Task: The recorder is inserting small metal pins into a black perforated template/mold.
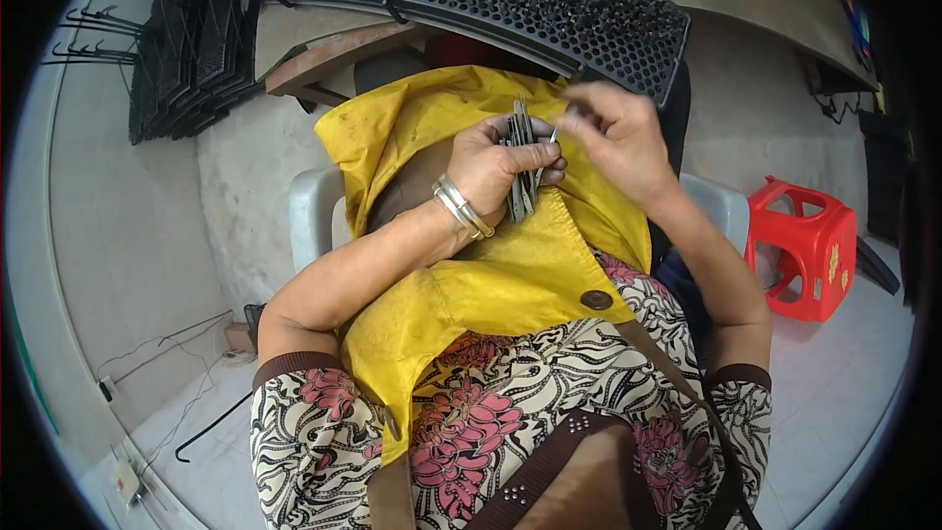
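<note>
A bundle of thin, flat grey metal strips (520,198) stands roughly upright in my left hand (483,165), whose fingers and thumb are closed round it. One strip at the right of the bundle leans apart near the fingertips, its end catching the light. My right hand (623,142) is just to the right of the bundle, fingers bent and smeared by motion. Whether it pinches anything does not show. Both hands are above the yellow apron (442,299) on my lap.
A long black perforated tray (628,34), crowded with small dark upright pieces, lies across the bench ahead. Dark racks with hooks (182,69) stand at the left wall. A red plastic stool (829,255) is on the floor at right, beside the pale chair's arm (714,201).
</note>
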`<state>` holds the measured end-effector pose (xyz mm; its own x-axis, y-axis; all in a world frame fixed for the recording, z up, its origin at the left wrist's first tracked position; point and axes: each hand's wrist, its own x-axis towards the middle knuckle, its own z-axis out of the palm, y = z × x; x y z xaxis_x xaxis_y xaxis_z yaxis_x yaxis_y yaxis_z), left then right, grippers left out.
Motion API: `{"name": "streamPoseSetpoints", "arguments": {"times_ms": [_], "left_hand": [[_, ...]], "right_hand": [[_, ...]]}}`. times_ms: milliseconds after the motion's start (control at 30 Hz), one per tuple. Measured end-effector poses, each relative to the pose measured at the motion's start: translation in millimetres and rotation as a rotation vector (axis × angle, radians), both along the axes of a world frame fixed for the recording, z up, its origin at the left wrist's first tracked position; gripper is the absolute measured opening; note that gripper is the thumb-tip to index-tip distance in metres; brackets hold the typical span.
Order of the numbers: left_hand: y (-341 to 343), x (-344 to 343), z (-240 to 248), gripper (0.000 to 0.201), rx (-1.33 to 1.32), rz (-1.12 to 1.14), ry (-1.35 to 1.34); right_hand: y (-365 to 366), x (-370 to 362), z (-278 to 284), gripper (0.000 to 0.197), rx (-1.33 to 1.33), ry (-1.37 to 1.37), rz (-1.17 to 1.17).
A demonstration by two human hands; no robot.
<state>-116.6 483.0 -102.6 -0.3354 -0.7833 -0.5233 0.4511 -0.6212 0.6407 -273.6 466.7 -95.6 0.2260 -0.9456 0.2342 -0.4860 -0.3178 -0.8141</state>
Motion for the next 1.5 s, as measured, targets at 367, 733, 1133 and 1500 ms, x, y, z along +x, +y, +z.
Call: {"name": "streamPoseSetpoints", "arguments": {"times_ms": [367, 733, 1133, 1500], "left_hand": [[2, 5, 1, 0.015, 0.055, -0.138, 0.14], [9, 5, 2, 0.017, 0.021, -0.18, 0.146], [11, 9, -8, 0.017, -0.151, -0.299, 0.139], [11, 14, 5, 0.029, -0.07, -0.367, 0.102]], "right_hand": [[-31, -22, 19, 0.005, -0.081, -0.19, -0.318], [-70, -21, -10, 0.012, -0.875, 0.302, -0.085], [-17, 0, 10, 0.012, 0.023, -0.043, 0.079], [-16, -32, 13, 0.008, 0.218, -0.385, -0.225]]}}
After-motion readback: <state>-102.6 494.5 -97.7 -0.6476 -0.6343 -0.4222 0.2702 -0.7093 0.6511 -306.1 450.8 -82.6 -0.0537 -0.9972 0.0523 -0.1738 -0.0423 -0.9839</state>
